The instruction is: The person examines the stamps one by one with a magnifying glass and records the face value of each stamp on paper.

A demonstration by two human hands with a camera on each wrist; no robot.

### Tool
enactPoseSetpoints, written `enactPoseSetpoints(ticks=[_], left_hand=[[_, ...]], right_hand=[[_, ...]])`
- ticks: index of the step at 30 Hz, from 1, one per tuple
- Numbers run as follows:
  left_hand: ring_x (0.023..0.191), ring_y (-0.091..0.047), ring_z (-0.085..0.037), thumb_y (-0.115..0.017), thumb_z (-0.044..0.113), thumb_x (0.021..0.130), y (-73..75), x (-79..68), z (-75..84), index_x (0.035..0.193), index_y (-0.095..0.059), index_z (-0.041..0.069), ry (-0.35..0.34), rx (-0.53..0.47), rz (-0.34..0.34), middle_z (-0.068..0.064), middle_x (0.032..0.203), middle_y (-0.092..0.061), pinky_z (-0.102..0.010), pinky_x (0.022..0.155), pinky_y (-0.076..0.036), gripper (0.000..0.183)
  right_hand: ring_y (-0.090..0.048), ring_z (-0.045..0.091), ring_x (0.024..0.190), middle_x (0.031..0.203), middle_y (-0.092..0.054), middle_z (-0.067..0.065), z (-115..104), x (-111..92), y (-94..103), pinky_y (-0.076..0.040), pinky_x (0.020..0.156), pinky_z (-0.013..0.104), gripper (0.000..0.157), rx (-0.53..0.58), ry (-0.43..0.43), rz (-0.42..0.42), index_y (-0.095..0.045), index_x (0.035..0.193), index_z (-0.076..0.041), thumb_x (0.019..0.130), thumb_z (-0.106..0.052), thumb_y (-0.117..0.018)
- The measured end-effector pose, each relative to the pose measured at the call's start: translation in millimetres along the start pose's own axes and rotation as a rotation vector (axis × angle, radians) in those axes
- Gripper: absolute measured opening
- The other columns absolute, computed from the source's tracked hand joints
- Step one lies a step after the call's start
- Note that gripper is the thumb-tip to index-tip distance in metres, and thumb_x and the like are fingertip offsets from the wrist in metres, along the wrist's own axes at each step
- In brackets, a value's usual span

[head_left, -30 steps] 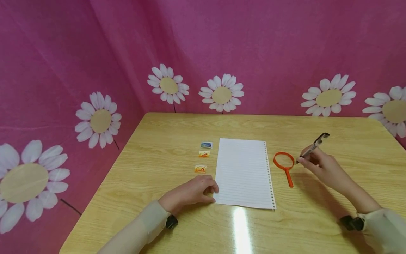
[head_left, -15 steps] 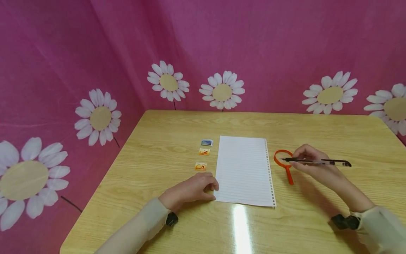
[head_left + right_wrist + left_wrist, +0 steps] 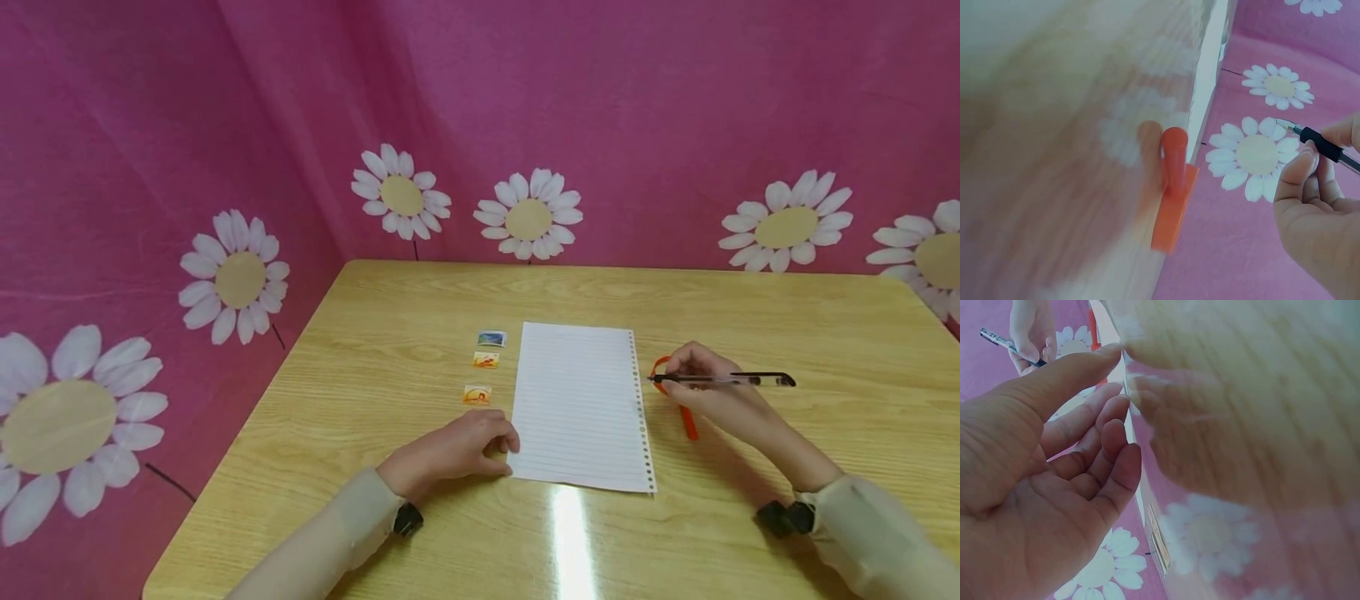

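Observation:
My right hand [image 3: 716, 392] pinches a pen [image 3: 765, 378] between thumb and fingers, its tip pointing left toward the paper's punched edge. In the right wrist view the pen [image 3: 1321, 144] shows a metal tip and a black grip, held above the table. Under that hand lies an orange magnifying glass [image 3: 689, 423]; the hand covers much of its ring in the head view. A ruled loose-leaf sheet [image 3: 573, 408] lies in the middle. At its lower left edge my left hand [image 3: 457, 446] rests with loosely bent fingers, thumb and fingertips right at the paper.
Three small picture stamps lie left of the sheet: a blue one [image 3: 492, 338], an orange-yellow one [image 3: 486, 360] and another orange-yellow one [image 3: 477, 395] near the left hand. Behind the wooden table [image 3: 390, 333] hangs a pink curtain [image 3: 637, 108] with white daisies.
The right hand has moved left over the magnifying glass. The pen has swung from upright and slanted to nearly level, tip to the left. The left hand has stayed at the sheet's edge.

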State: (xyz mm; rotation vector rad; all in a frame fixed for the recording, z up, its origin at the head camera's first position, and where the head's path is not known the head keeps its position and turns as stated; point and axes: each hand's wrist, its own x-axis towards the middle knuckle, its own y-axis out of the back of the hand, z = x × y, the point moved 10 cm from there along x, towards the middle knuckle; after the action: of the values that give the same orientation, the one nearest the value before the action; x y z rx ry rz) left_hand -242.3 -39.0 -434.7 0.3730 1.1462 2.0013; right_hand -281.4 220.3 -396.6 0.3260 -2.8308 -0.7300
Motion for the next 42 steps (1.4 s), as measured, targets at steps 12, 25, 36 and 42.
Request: enactPoseSetpoints(ticks=[12, 25, 36, 42], left_hand=[[0.081, -0.047, -0.006, -0.076, 0.016, 0.085, -1.5, 0.6, -0.3, 0.098, -0.068, 0.009, -0.029, 0.023, 0.01, -0.001, 0.091, -0.059, -0.015, 0.074, -0.041, 0.017], [0.081, -0.046, -0.007, -0.075, 0.018, 0.086, -0.7, -0.8, -1.9, 0.098, -0.067, 0.009, -0.006, 0.013, 0.014, -0.001, 0.092, -0.058, -0.016, 0.073, -0.039, 0.017], [0.08, -0.045, -0.006, -0.075, 0.019, 0.087, -1.3, -0.3, -1.6, 0.099, -0.067, 0.01, -0.009, 0.013, 0.006, -0.001, 0.092, -0.058, -0.015, 0.073, -0.039, 0.018], [0.081, -0.047, -0.008, -0.075, 0.018, 0.086, -0.8, 0.9, -1.3, 0.099, -0.067, 0.009, -0.011, 0.008, 0.006, -0.001, 0.091, -0.058, -0.016, 0.073, -0.04, 0.018]], right_hand=[[-0.056, 0.004, 0.079, 0.091, -0.06, -0.001, -3.7, 13.0, -21.5, -0.047, 0.066, 0.023, 0.012, 0.041, 0.041, -0.056, -0.052, 0.102, -0.003, 0.094, -0.006, -0.06], [-0.056, 0.0, 0.077, 0.086, -0.06, -0.001, -18.8, 33.0, -58.2, -0.046, 0.067, 0.021, 0.011, 0.054, 0.122, -0.099, -0.052, 0.098, 0.003, 0.092, 0.0, -0.06], [-0.053, -0.001, 0.073, 0.082, -0.059, -0.01, -16.7, 36.0, -78.8, -0.046, 0.065, 0.017, 0.013, 0.121, 0.05, -0.082, -0.054, 0.096, 0.005, 0.088, 0.001, -0.063], [-0.054, 0.001, 0.073, 0.086, -0.061, 0.0, -14.7, 33.0, -89.5, -0.046, 0.066, 0.018, 0.016, 0.142, -0.042, -0.055, -0.055, 0.097, 0.004, 0.086, -0.002, -0.066]])
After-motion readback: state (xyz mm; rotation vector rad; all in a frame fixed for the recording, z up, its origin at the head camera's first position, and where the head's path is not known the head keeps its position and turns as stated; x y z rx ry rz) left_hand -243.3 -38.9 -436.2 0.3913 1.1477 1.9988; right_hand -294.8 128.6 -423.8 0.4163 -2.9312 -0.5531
